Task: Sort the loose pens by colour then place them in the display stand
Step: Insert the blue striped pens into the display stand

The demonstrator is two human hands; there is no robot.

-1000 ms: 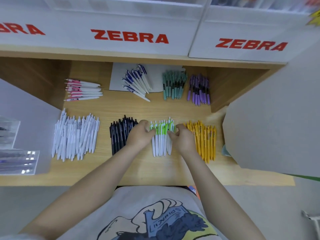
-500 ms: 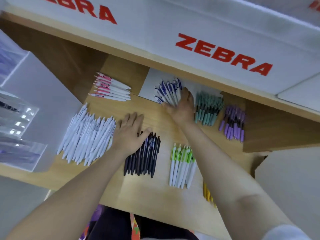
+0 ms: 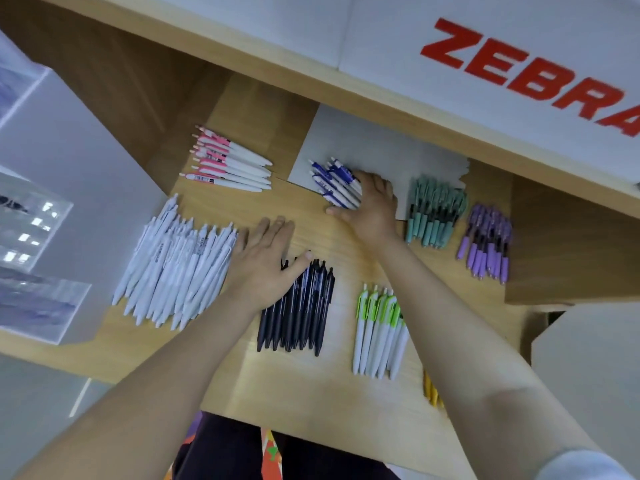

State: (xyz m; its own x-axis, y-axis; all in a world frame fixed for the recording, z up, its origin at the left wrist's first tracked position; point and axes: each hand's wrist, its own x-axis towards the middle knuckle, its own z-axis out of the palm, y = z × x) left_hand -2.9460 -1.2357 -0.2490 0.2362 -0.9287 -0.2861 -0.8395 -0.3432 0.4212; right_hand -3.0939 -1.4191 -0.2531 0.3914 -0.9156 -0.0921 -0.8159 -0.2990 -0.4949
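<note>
Fingers (image 3: 375, 183) of the right hand (image 3: 372, 207) cup the blue pens (image 3: 334, 181) — touching.

Matt wooden shelf (image 3: 311, 386) (pale grain)

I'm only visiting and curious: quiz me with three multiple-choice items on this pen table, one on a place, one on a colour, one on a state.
1. Where do the blue-and-white pens lie?
A. on the grey sheet
B. among the all-white pens
C. on the floor

2. What colour is the group farthest right on the wooden shelf?
A. pink
B. purple
C. black

3. How is the left hand?
A. a fist
B. fingers spread flat
C. pinching one pen

Answers:
1 A, they sit on the sheet's corner, under the right hand.
2 B, the purple pens lie beyond the teal pens.
3 B, its palm rests on the black pens.
</note>
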